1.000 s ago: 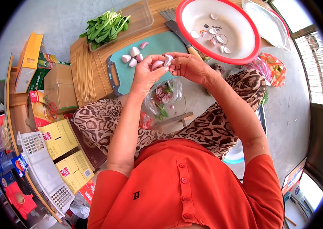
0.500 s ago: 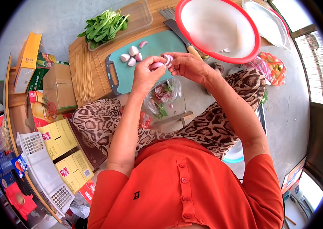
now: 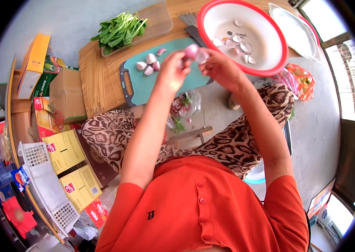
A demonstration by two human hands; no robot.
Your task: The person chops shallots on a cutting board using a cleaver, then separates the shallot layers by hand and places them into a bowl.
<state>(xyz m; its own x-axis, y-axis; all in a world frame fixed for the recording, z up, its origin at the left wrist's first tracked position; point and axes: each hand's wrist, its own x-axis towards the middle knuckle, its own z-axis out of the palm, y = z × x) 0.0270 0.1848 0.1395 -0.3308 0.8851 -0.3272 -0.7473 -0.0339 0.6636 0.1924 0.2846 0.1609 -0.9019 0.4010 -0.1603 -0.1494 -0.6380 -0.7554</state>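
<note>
Both bare hands are raised over a smooth teal cutting board (image 3: 156, 90), whose rounded corners and dark grey handle edge lie across the pale grain of a wooden table (image 3: 86, 56). The left hand (image 3: 172, 70) pinches a plump, glossy, pink-skinned onion wedge (image 3: 191, 51) at its fingertips, in the air above the board's far side. The right hand (image 3: 225, 72) has its fingers bent in close beside it, against a paler onion piece (image 3: 202, 55); blur makes it impossible to tell whether these fingers grip that piece or only touch it. On the board, to the left of the hands, four rounded white-and-purple wedges (image 3: 151, 58) sit in a cluster, with a slimmer pink sliver (image 3: 161, 51) just beyond them. Right of the board, a round white basin with a thick red rim (image 3: 265, 72) contains thin, curved, shell-like onion petals (image 3: 243, 48). Slender wooden sticks (image 3: 92, 84) lie along the table's left side, and limp green leaves with pale stems (image 3: 121, 31) spill over a clear, thin-walled plastic container (image 3: 160, 19) behind.
</note>
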